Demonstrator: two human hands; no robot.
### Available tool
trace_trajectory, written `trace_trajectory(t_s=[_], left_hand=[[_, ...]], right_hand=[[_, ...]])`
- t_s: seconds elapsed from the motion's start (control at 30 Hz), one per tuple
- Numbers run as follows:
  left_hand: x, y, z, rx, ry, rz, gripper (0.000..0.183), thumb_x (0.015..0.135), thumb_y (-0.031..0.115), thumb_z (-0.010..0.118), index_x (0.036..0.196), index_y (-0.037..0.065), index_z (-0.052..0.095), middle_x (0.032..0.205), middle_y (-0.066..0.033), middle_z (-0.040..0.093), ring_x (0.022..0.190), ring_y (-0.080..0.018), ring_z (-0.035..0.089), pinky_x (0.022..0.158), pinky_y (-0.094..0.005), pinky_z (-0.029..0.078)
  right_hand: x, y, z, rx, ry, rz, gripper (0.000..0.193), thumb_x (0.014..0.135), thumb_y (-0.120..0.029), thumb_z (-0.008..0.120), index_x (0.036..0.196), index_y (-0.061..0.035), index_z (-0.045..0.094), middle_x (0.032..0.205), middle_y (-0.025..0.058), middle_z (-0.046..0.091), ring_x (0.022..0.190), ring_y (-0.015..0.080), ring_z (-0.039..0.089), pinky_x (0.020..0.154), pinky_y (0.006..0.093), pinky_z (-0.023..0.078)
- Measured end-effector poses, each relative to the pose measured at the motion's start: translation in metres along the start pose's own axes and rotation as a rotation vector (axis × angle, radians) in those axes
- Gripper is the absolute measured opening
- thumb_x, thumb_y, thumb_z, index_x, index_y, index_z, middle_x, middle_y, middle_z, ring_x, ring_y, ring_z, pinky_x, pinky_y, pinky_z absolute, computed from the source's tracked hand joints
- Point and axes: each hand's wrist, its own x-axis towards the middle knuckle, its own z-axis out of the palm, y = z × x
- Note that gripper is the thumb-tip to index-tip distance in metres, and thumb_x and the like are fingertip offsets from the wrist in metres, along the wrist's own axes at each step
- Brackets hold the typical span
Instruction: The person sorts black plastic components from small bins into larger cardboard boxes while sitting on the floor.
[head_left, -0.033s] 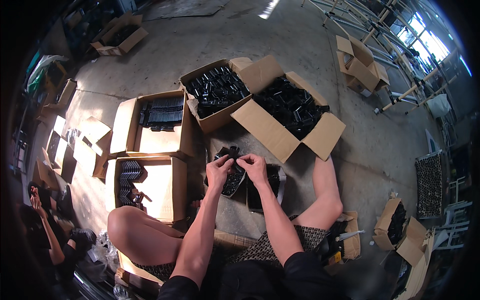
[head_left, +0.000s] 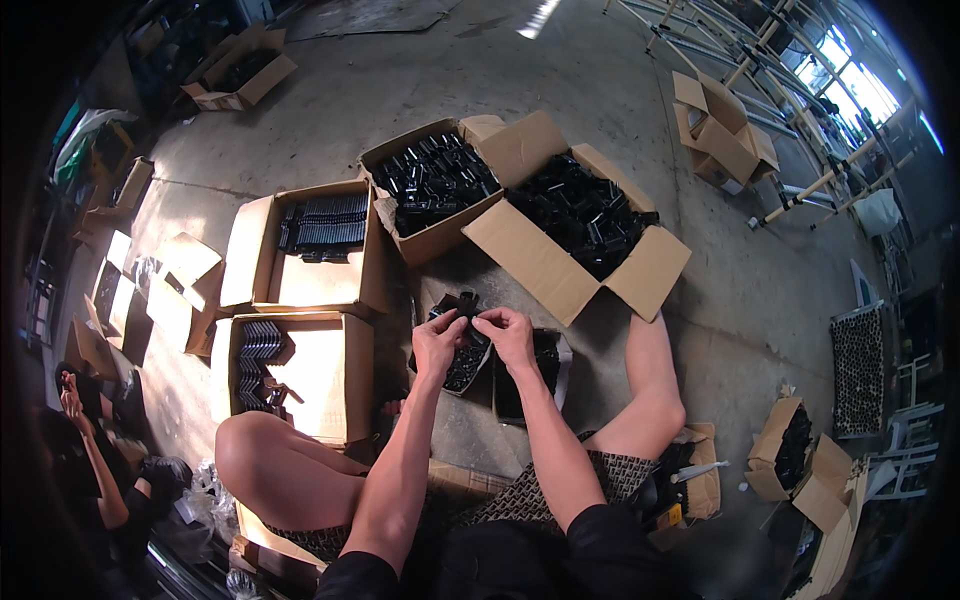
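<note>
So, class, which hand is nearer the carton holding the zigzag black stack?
Left: the left hand is a little to the right of that carton; the right hand is farther right, beyond the left one.

Floor: grey and worn, marked by dark crack lines, with a sunlit stretch at left
Centre: a rear box and a flapped box, just beside each other
Left of centre: an upper box and a lower box, close together
Between the knees: a left bin and a right bin
Far left corner: an open carton
Far right: an upright carton
</note>
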Motion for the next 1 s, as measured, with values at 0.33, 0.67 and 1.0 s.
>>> trace_trajectory(t_s=[0.33, 0.67, 1.0], left_hand=[[0.002, -0.002, 0.001, -0.044, -0.012, 0.054, 0.041, 0.087, 0.012, 0.074, 0.120, -0.009, 0.064, 0.090, -0.0106, 0.072, 0.068, -0.0091, 0.065, 0.062, -0.0232, 0.053], [0.003, -0.008, 0.000, -0.035, -0.015, 0.080, 0.037, 0.089, 0.009, 0.072, 0.121, -0.008, 0.064, 0.097, -0.0106, 0.072, 0.076, -0.0104, 0.066, 0.067, -0.0247, 0.058], [0.002, -0.012, 0.007, 0.019, 0.059, 0.140, 0.036, 0.086, 0.014, 0.074, 0.116, -0.005, 0.068, 0.086, -0.0084, 0.073, 0.068, -0.0093, 0.066, 0.061, -0.0232, 0.052]], right_hand=[[0.001, 0.006, 0.000, 0.001, 0.005, -0.033, 0.017, 0.085, -0.010, 0.075, 0.095, 0.0031, 0.073, 0.084, 0.0055, 0.072, 0.075, 0.0085, 0.064, 0.070, 0.0241, 0.051], [-0.007, -0.006, 0.014, -0.186, 0.128, -0.044, 0.024, 0.089, -0.020, 0.072, 0.091, 0.0035, 0.073, 0.072, 0.0009, 0.068, 0.068, 0.0065, 0.056, 0.062, 0.0260, 0.047], [-0.009, 0.004, 0.019, -0.147, 0.230, -0.019, 0.030, 0.088, -0.027, 0.072, 0.089, 0.0037, 0.071, 0.066, 0.0044, 0.065, 0.065, 0.0086, 0.055, 0.059, 0.0305, 0.045]])
